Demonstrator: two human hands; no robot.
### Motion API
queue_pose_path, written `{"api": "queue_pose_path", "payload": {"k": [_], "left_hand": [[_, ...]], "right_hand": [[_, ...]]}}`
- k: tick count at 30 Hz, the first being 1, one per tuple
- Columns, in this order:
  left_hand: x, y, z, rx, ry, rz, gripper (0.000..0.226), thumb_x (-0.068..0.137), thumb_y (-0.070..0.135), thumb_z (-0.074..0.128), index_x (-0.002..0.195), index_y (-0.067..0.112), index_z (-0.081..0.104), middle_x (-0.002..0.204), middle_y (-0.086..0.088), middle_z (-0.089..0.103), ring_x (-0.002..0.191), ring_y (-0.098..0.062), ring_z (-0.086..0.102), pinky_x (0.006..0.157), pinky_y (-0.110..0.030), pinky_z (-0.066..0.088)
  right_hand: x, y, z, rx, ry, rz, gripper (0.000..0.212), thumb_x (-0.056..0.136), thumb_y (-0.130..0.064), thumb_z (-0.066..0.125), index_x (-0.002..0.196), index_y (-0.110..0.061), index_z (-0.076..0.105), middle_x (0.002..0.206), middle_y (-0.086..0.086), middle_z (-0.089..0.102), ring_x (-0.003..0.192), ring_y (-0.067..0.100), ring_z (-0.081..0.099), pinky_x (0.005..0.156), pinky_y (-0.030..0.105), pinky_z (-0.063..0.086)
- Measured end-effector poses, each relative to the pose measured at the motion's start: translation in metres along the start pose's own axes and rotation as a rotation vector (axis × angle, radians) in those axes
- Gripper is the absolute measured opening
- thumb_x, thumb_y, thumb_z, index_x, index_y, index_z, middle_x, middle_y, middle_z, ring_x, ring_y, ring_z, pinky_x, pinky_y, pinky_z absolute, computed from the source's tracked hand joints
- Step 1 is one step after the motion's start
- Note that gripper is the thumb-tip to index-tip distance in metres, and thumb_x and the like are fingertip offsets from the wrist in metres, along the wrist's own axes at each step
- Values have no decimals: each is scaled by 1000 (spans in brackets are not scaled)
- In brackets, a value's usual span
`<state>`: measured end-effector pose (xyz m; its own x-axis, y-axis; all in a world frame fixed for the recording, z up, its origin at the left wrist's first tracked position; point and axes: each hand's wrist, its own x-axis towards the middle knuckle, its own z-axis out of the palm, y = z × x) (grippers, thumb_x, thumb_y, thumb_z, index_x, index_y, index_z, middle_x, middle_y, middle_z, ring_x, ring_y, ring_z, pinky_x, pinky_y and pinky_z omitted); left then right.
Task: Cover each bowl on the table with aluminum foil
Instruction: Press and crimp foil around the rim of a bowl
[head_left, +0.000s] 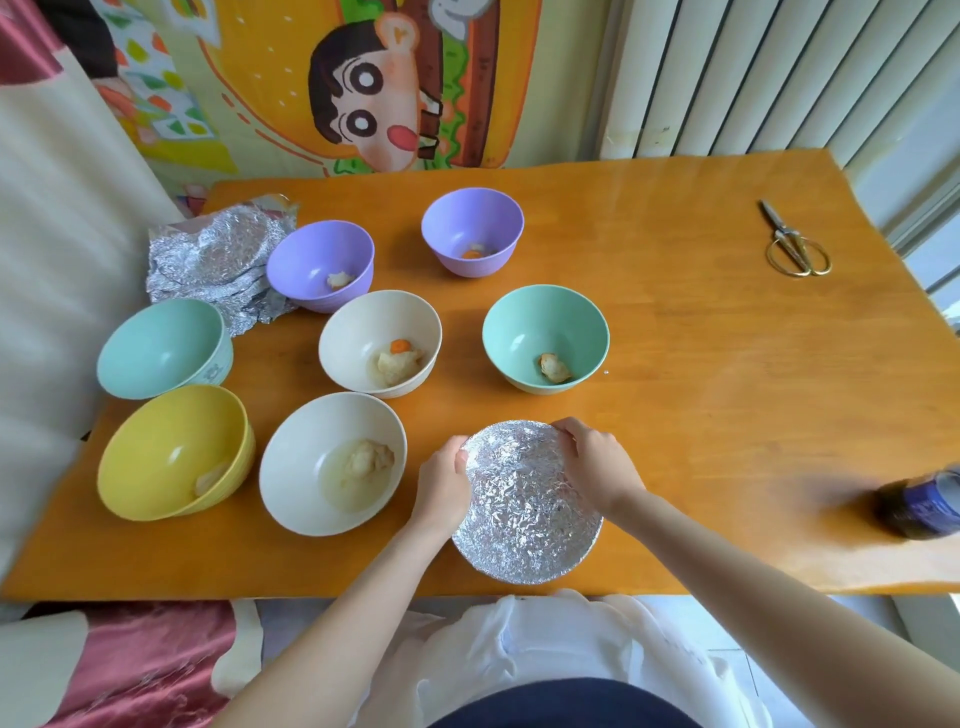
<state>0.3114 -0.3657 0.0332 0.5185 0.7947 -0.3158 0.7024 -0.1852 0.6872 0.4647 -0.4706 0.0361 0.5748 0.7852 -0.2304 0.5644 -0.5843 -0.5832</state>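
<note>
A bowl wrapped in crinkled aluminum foil (524, 512) stands near the table's front edge. My left hand (444, 486) grips its left rim and my right hand (597, 465) grips its far right rim, fingers curled over the foil. Several uncovered bowls stand to the left and behind: a white bowl (332, 462), a yellow bowl (174, 452), a light blue bowl (163, 348), a cream bowl (379, 343), a green bowl (545, 338), and two purple bowls (319, 265) (471, 231). Most hold bits of food. A pile of crumpled foil sheets (218, 257) lies at the far left.
The wooden table (701, 364) has gold-handled scissors (795, 241) at its far right. A dark bottle with a blue label (922, 504) lies at the right edge. A white radiator and a cartoon wall hanging stand behind the table.
</note>
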Motion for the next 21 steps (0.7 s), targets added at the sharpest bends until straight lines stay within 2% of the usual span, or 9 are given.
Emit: {"api": "queue_pose_path", "payload": {"k": [3, 5, 8, 10, 13, 17, 21], "left_hand": [[6, 10, 4, -15, -63, 34, 35, 102, 13, 32, 133, 7, 48, 126, -10, 58, 107, -22, 55, 76, -17, 34], [11, 15, 6, -52, -102, 69, 34, 102, 15, 32, 129, 8, 52, 122, -7, 60, 104, -19, 56, 79, -20, 38], [19, 19, 11, -70, -125, 104, 35, 103, 19, 31, 126, 10, 54, 125, -5, 60, 117, -18, 53, 97, -26, 39], [25, 16, 14, -30, -125, 101, 36, 103, 18, 30, 129, 10, 52, 130, -5, 56, 123, -19, 49, 100, -24, 35], [35, 7, 17, 148, -176, 85, 36, 102, 15, 32, 136, 11, 46, 140, -8, 48, 130, -22, 42, 105, -29, 33], [36, -8, 17, 526, -255, 125, 42, 101, 16, 36, 142, 18, 37, 155, -6, 21, 145, -26, 10, 116, -38, 15], [28, -21, 18, 616, -262, 172, 51, 98, 12, 40, 146, 23, 26, 158, -5, 8, 145, -25, 4, 117, -40, 14]], "right_hand": [[-2, 9, -7, -45, 18, 14, 31, 100, -17, 34, 122, -14, 56, 104, 15, 68, 94, 36, 62, 76, 42, 48], [-3, 17, -13, -68, 40, 44, 31, 101, -17, 34, 123, -13, 55, 106, 16, 68, 96, 36, 62, 76, 43, 48], [-2, 33, -27, -113, 75, 96, 31, 100, -12, 35, 126, -11, 52, 105, 17, 68, 91, 36, 63, 73, 43, 50], [0, 44, -38, -111, 105, 142, 32, 100, -10, 34, 126, -9, 51, 103, 18, 68, 88, 35, 63, 71, 43, 51], [5, 57, -55, -80, 144, 206, 32, 100, -10, 34, 125, -5, 53, 106, 21, 66, 91, 37, 63, 72, 41, 49], [12, 67, -69, -26, 192, 242, 32, 99, -9, 34, 123, -2, 55, 107, 23, 66, 94, 37, 62, 75, 40, 48], [15, 67, -70, -14, 181, 280, 32, 100, -10, 34, 124, -3, 53, 108, 22, 66, 94, 36, 62, 74, 40, 48]]}}
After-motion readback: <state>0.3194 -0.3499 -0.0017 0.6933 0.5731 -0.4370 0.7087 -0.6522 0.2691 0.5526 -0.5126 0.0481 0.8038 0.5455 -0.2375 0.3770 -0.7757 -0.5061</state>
